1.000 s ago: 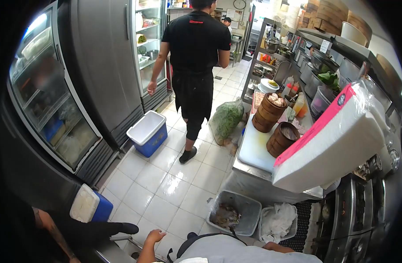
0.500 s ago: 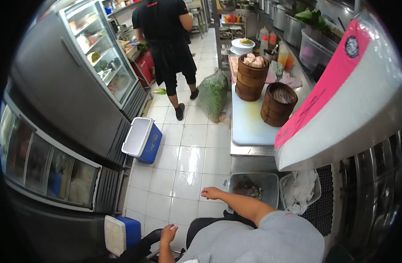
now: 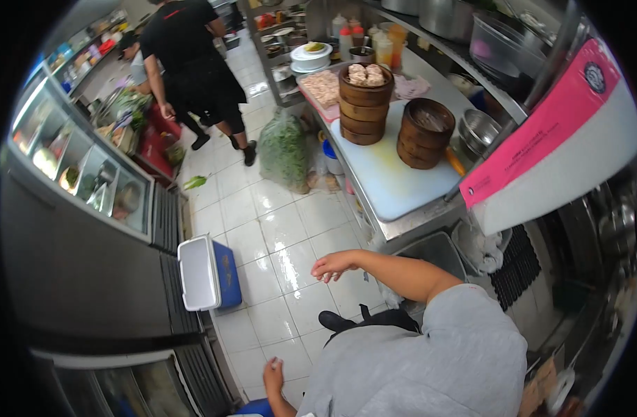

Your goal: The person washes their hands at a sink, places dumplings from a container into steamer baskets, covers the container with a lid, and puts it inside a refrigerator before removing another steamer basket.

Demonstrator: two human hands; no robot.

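Right hand point(image 3: 336, 265) hangs near the counter point(image 3: 428, 217), left hand point(image 3: 273, 375) farther off, both empty, loosely curled; grey tub point(image 3: 438, 251) below it.

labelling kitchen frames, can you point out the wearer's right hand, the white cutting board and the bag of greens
Right hand point(image 3: 336, 264), head view: back of the hand.
White cutting board point(image 3: 402, 192), head view: bare surface.
Bag of greens point(image 3: 282, 151), head view: its middle.

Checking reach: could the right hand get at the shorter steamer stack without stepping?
Probably not: the right hand hangs over the floor, short of the counter, though nothing seems to bar the way over the white board to the shorter steamer stack.
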